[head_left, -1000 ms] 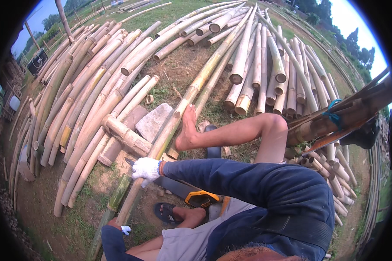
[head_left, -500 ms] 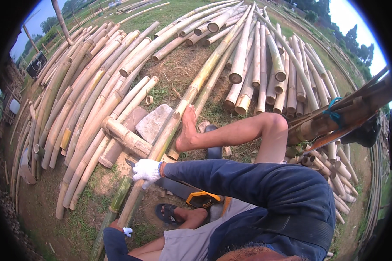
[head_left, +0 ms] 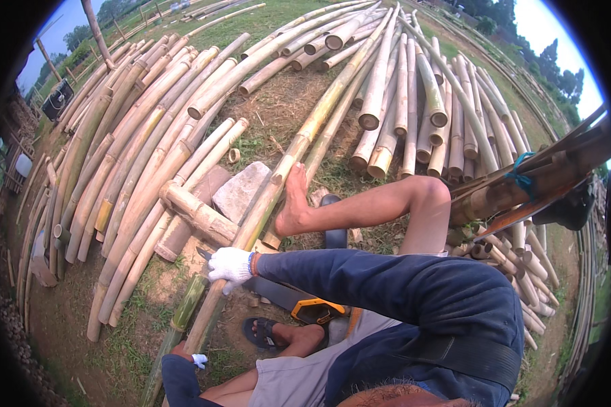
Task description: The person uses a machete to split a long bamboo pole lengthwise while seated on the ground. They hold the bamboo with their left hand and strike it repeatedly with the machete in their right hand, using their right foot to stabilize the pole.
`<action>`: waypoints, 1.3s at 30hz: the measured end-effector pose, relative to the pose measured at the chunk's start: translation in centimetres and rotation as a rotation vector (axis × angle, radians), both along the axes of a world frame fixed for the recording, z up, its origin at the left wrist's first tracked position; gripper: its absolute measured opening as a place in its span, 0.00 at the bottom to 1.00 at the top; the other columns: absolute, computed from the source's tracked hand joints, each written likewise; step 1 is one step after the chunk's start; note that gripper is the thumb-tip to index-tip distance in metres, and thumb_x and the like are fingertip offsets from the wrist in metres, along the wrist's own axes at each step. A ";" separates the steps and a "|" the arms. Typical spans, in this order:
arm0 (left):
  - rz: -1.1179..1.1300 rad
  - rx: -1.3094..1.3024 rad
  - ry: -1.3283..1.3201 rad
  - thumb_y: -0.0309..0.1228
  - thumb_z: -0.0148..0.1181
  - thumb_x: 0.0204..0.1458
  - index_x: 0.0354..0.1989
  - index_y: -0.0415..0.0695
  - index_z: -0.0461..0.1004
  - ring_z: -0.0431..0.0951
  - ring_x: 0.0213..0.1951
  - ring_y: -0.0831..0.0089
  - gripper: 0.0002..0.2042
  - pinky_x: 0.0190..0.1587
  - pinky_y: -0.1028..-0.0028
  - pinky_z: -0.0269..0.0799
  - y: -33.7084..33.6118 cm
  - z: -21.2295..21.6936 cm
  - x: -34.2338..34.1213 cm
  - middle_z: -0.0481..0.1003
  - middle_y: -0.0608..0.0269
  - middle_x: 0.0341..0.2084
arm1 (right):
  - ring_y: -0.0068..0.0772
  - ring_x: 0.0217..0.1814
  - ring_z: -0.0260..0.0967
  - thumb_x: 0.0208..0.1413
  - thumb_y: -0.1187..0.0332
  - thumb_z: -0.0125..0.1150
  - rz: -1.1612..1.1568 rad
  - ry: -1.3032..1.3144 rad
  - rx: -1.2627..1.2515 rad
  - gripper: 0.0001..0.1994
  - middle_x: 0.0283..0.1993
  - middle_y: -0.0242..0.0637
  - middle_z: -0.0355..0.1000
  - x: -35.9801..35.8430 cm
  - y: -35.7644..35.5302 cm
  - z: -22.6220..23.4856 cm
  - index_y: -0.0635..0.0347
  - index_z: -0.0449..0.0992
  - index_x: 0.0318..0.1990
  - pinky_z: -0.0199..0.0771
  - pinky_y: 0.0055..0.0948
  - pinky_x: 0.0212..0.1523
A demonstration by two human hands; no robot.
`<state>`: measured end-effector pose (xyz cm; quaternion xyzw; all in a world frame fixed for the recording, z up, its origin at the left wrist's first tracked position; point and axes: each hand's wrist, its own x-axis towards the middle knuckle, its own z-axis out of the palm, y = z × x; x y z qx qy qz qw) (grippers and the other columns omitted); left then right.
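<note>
A long bamboo pole (head_left: 251,220) slants from the lower left toward the far pile, across a short bamboo crosspiece (head_left: 207,217). My right hand (head_left: 229,266), in a white knit glove, is closed on top of the pole; a dark pointed tool (head_left: 203,254) pokes out past its fingers, the rest hidden. Lower down, my left hand (head_left: 182,351) is around the same pole, its fingers mostly hidden; a bit of white glove (head_left: 199,361) shows there. My bare foot (head_left: 293,203) presses against the pole. A greener bamboo piece (head_left: 187,305) lies alongside.
A handsaw (head_left: 316,310) with a yellow-and-black handle lies by my legs. Near the crosspiece sits a pale stone block (head_left: 241,190). Stacked bamboo poles (head_left: 136,156) fill the left, and another pile (head_left: 414,102) lies ahead. A tied bamboo bundle (head_left: 523,180) stands at right.
</note>
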<state>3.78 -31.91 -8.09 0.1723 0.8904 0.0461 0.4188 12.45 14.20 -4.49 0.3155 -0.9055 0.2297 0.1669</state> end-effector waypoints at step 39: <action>-0.046 -0.005 0.068 0.65 0.85 0.26 0.59 0.41 0.78 0.85 0.51 0.48 0.52 0.54 0.57 0.80 -0.8 -0.5 0.0 0.84 0.45 0.47 | 0.54 0.50 0.73 0.44 0.41 0.77 -0.003 -0.001 -0.008 0.28 0.44 0.42 0.74 0.1 -0.2 0.0 0.49 0.79 0.46 0.72 0.54 0.49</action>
